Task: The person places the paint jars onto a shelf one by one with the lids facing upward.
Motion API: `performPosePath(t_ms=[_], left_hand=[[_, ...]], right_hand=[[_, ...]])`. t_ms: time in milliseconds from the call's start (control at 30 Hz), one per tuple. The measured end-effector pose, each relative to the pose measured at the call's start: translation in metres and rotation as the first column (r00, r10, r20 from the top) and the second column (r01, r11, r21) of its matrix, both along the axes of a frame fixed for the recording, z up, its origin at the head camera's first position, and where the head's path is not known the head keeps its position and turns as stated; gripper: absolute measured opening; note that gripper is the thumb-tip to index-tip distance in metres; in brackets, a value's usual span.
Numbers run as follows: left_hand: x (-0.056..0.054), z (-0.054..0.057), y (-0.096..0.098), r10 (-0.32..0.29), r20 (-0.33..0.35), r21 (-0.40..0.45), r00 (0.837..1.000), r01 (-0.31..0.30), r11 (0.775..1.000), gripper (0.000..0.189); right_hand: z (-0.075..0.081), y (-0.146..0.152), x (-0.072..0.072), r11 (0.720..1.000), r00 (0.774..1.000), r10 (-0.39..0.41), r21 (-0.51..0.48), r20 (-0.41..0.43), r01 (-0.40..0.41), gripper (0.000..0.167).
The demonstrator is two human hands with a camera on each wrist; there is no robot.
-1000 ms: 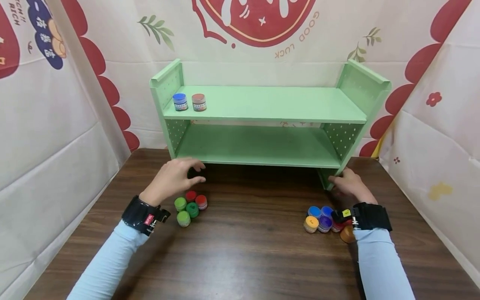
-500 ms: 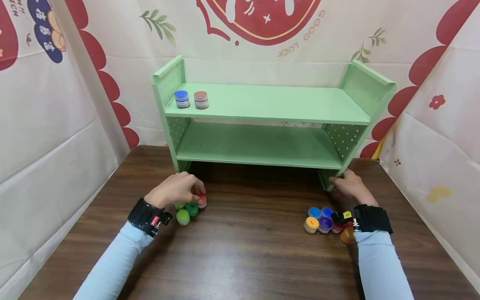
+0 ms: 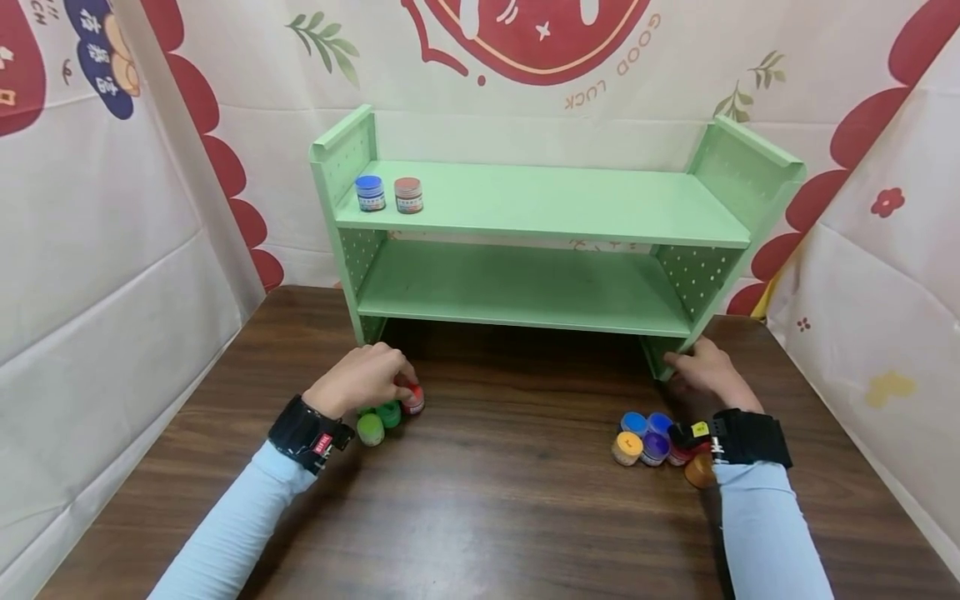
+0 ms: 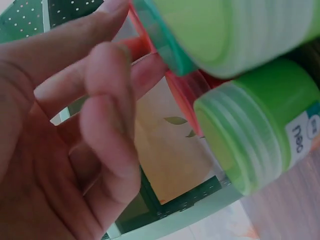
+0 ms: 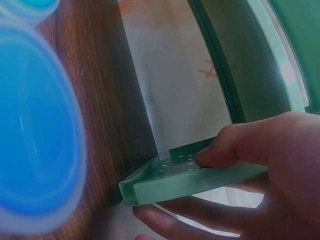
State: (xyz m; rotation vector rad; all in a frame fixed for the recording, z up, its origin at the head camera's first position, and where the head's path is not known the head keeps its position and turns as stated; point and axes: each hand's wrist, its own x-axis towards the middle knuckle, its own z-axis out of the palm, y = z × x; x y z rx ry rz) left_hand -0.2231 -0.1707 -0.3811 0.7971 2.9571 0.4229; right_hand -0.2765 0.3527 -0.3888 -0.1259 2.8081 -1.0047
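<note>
My left hand (image 3: 365, 379) pinches a small red-lidded paint jar (image 3: 414, 400) at the edge of a cluster on the table's left. Next to it stand a dark green jar (image 3: 388, 413) and a light green jar (image 3: 371, 429); the hand hides the others behind. In the left wrist view, a light green jar (image 4: 260, 130) looms close to my fingers. My right hand (image 3: 708, 372) grips the lower right leg of the green shelf (image 3: 525, 287). The right wrist view has the thumb (image 5: 225, 147) inside the perforated side panel (image 5: 200, 182) and the other fingers outside.
On the upper tier's left end stand a blue-lidded jar (image 3: 371, 193) and a brown-lidded jar (image 3: 408, 195). Near my right wrist several jars are grouped, among them a yellow one (image 3: 627, 448) and a purple one (image 3: 655, 448). Printed cloth (image 3: 525, 137) hangs behind.
My left hand has come down from above the left cluster and taken hold of the red jar, which now sits slightly apart from the dark green one. The right hand keeps its grip.
</note>
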Motion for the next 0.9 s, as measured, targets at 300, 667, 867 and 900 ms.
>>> performPosePath(t_ms=[300, 667, 867, 900], left_hand=[[0.0018, -0.0015, 0.0022, -0.002, -0.042, -0.025, 0.999, 0.001, 1.000, 0.017], [0.0044, 0.0009, 0.0055, -0.042, -0.058, -0.053, 0.997, 0.039, 0.998, 0.022], [0.0045, -0.0022, 0.0081, -0.025, -0.160, -0.098, 0.987, 0.010, 0.995, 0.018], [0.0043, -0.0033, 0.0084, -0.027, -0.174, -0.101, 0.984, 0.009, 0.995, 0.017]], right_hand=[[-0.0002, 0.0002, -0.0005, 1.000, 1.000, 0.000, -0.001, 0.005, 0.000, 0.049], [-0.0045, -0.0005, -0.0030, 1.000, 1.000, -0.007, 0.007, -0.015, 0.007, 0.045], [-0.0035, -0.0011, -0.0041, 1.000, 1.000, -0.014, -0.010, -0.011, 0.013, 0.043], [-0.0030, -0.0014, -0.0041, 1.000, 1.000, -0.013, -0.011, -0.009, 0.013, 0.043]])
